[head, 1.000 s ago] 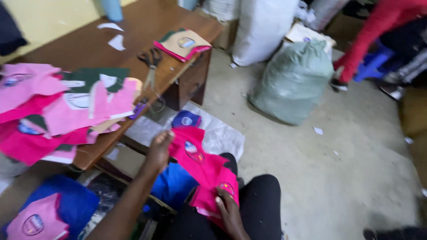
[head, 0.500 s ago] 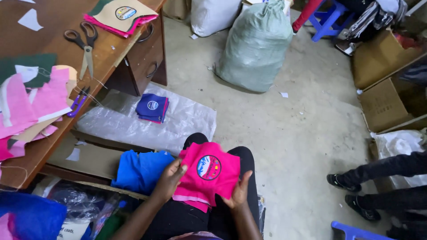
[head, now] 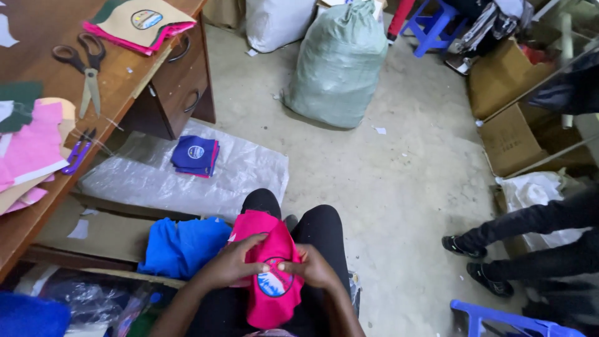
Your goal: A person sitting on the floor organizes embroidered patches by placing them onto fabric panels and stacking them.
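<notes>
Concrete workshop floor [head: 399,181], dusty; wooden desk [head: 125,68] at left, stuffed grey-green sack [head: 340,62] further off, cardboard boxes [head: 505,125] at right. Seated person, legs in black, lap serving as the work surface.

Pink fabric piece [head: 268,274] lies draped over the lap between the thighs. Long axis runs roughly away from the body, far end toward the knees, near end hanging toward the waist. Round blue badge [head: 274,284] faces up, likely so the patch stays in sight while it is handled.

Left hand [head: 234,265] closed on the cloth's left edge, fingers curled over it. Right hand [head: 312,265] pinching the cloth beside the badge. Fingertips nearly meet at the middle, apparently bunching the cloth there.

Blue fabric [head: 181,246] heaped just left of the thigh, within easy reach. Small stack of navy pieces [head: 195,155] on a plastic sheet [head: 187,178]. Scissors [head: 84,62] on the desk. Another person's legs [head: 530,231] at right
</notes>
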